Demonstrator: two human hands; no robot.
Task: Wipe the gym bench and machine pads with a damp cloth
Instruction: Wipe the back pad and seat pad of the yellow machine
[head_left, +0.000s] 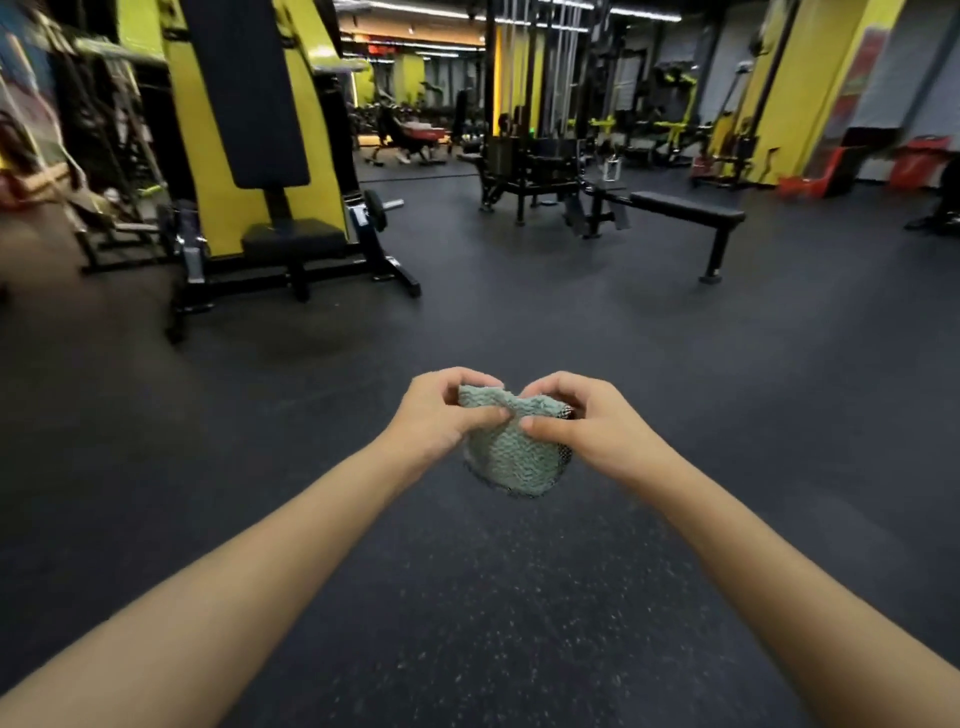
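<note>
A pale green knitted cloth (511, 452) hangs bunched in front of me, above the dark floor. My left hand (441, 413) pinches its upper left edge, thumb on the near side. My right hand (584, 418) pinches the upper right edge the same way. A flat black bench (685, 205) stands at the right, some metres ahead. At the left stands a yellow machine with a tall black back pad (249, 93) and a black seat pad (293, 239). Both are far beyond my hands.
Dark speckled rubber floor (467, 597) stretches between me and the equipment. A black cable rack (530, 161) stands in the middle distance. More yellow machines (675, 124) line the back right, and red objects (919, 161) sit by the right wall.
</note>
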